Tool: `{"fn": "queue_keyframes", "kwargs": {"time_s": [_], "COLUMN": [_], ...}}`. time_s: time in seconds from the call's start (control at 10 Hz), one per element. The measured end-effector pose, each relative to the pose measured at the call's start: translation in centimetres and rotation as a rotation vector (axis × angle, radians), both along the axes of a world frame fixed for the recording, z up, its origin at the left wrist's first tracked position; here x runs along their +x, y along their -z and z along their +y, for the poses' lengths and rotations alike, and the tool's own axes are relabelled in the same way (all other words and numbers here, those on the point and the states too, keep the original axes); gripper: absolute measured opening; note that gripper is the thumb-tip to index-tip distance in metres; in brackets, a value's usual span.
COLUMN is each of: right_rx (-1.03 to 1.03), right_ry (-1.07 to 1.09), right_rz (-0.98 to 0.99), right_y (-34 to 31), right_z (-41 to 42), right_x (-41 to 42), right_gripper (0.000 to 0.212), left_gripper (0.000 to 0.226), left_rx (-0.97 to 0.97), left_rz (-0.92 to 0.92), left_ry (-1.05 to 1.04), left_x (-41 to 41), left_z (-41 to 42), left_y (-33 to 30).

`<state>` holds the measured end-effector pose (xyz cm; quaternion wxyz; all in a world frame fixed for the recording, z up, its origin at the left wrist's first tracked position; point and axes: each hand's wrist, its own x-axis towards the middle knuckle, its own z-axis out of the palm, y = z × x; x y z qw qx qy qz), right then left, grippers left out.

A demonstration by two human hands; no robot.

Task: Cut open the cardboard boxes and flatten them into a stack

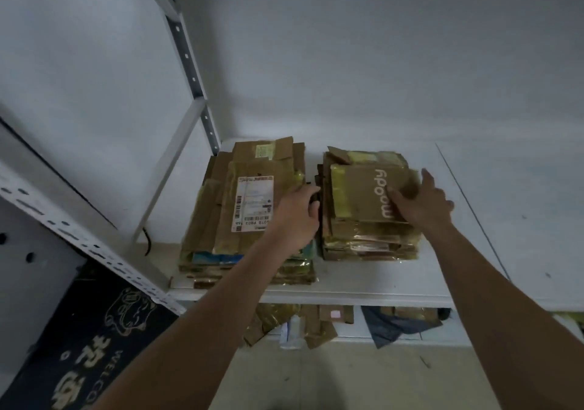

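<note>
Two stacks of flattened cardboard on a white shelf [363,286]: left stack [249,207] topped by a white shipping label [253,202], right stack [368,207] topped by a "moody" box [369,191]. Left hand [295,217] in the gap between the stacks, fingers curled at the right stack's left edge; whether gripping, cannot tell. Right hand [423,202] spread open, fingers flat on the moody box's right side. Cardboard scraps [316,327] and dark cloth [388,327] lower down, below the shelf. Dark printed mat [94,352] near left.
</note>
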<state>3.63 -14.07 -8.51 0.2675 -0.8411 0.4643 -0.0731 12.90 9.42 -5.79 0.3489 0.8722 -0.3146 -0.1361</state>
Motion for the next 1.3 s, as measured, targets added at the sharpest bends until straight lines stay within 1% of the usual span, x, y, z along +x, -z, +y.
{"fn": "queue_keyframes", "kwargs": {"time_s": [0.1, 0.2, 0.3, 0.4, 0.5, 0.6, 0.7, 0.8, 0.9, 1.0, 1.1, 1.2, 1.3], "right_rx": [0.294, 0.448, 0.488, 0.539, 0.538, 0.546, 0.511, 0.476, 0.383, 0.151, 0.008, -0.073, -0.148], "right_ry": [-0.088, -0.125, -0.134, -0.173, -0.2, -0.241, -0.257, -0.275, -0.307, -0.262, -0.244, -0.243, -0.235], "right_rz": [-0.177, -0.285, -0.331, -0.354, -0.344, -0.313, -0.262, -0.224, -0.125, 0.142, 0.202, 0.069, -0.095], "right_y": [2.1, 4.2, 5.7, 6.5, 6.7, 6.7, 7.0, 7.3, 7.2, 6.9, 4.8, 2.7, 0.6], "right_z": [-0.9, -1.2, -1.5, -1.9, -2.5, -2.9, -2.6, -2.5, -1.9, -1.3, -0.4, 0.2, 0.9], "right_x": [-1.0, -1.7, -1.9, -2.3, -2.6, -2.6, -2.9, -2.6, -2.1, -1.8, -2.2, -3.2, -4.9], "right_gripper": [0.092, 0.093, 0.092, 0.093, 0.092, 0.093, 0.093, 0.091, 0.088, 0.084, 0.08, 0.073, 0.064], "left_gripper": [0.048, 0.058, 0.072, 0.083, 0.09, 0.092, 0.092, 0.089, 0.087, 0.087, 0.089, 0.093, 0.092], "left_rx": [-0.008, 0.086, 0.116, 0.019, 0.049, 0.076, 0.069, 0.113, 0.209, 0.326, 0.421, 0.459, 0.427], "left_rz": [0.204, 0.336, 0.438, 0.446, 0.369, 0.341, 0.35, 0.395, 0.392, 0.332, 0.206, 0.024, -0.097], "left_ry": [0.005, -0.042, -0.129, -0.215, -0.271, -0.293, -0.305, -0.318, -0.32, -0.351, -0.388, -0.413, -0.381], "left_x": [-2.5, -4.0, -5.3, -6.5, -7.6, -8.9, -9.1, -8.2, -7.8, -8.1, -9.3, -10.1, -10.6], "left_z": [-3.4, -5.3, -6.2, -6.7, -7.0, -6.7, -6.3, -6.8, -7.3, -8.1, -8.7, -8.4, -7.0], "left_y": [1.5, 3.2, 5.1, 6.7, 7.5, 7.8, 8.1, 8.1, 7.5, 6.5, 4.6, 2.6, 0.7]}}
